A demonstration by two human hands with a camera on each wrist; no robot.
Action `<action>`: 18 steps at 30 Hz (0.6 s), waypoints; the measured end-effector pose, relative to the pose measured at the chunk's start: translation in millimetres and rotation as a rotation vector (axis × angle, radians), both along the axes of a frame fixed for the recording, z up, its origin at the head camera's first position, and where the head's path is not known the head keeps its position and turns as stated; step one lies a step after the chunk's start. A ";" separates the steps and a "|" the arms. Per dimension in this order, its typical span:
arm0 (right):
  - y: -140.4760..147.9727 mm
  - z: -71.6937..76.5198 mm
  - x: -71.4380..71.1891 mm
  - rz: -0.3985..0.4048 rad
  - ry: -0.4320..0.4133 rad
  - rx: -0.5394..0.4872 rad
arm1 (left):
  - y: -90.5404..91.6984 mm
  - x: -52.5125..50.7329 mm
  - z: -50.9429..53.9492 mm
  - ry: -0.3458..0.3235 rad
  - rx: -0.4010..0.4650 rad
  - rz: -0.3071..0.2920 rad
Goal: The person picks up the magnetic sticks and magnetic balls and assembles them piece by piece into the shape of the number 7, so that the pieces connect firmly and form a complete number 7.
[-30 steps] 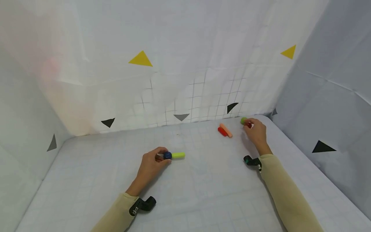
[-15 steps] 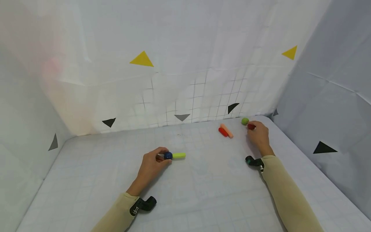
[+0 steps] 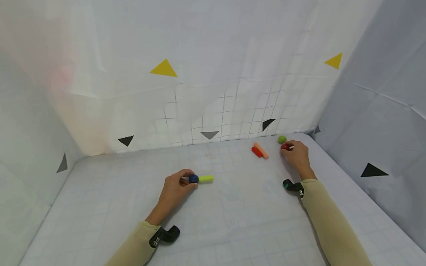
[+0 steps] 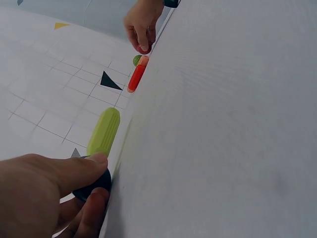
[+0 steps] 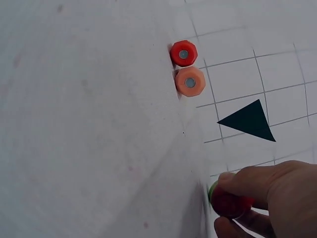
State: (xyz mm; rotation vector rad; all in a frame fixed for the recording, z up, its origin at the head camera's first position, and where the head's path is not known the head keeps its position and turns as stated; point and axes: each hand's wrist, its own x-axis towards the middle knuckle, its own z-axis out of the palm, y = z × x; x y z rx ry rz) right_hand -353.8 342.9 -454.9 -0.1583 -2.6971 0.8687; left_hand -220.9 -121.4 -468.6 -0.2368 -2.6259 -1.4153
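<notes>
My left hand (image 3: pixel 173 190) pinches a dark blue ball (image 3: pixel 193 179) between thumb and fingers on the white table. A lime-green ridged rod (image 3: pixel 206 178) lies with one end against that ball, pointing right. At the far right, my right hand (image 3: pixel 297 153) pinches a red ball (image 3: pixel 284 147) between thumb and fingertips. Just behind it a green ball (image 3: pixel 282 139) rests on the table. In the right wrist view the red ball (image 5: pixel 229 203) covers most of the green one. Part of the blue ball (image 4: pixel 89 187) is hidden by my thumb in the left wrist view.
To the left of my right hand, a red rod (image 3: pixel 256 152) and a peach rod (image 3: pixel 261 150) lie side by side. Both show round metal discs on their ends in the right wrist view. White sheeting with black and yellow triangles (image 3: pixel 164 68) walls the table.
My right hand has drawn the red ball slightly nearer to me, so the green ball behind it is now fully in sight. My left hand keeps its grip on the blue ball.
</notes>
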 end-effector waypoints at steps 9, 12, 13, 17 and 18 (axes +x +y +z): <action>-8.6 16.3 7.4 0.062 0.077 0.009 | 0.8 -0.6 1.9 0.018 -0.006 -0.010; -18.7 24.2 9.8 0.088 0.086 -0.007 | 0.9 -1.3 2.1 0.012 -0.006 -0.003; -22.8 27.0 10.8 0.099 0.088 -0.015 | 1.0 -1.3 2.1 0.011 -0.007 0.000; -37.0 36.1 15.8 0.141 0.099 -0.048 | 0.8 0.5 1.8 0.005 -0.003 0.004; -39.5 37.4 16.8 0.148 0.101 -0.050 | 0.6 1.0 1.3 0.010 -0.006 0.001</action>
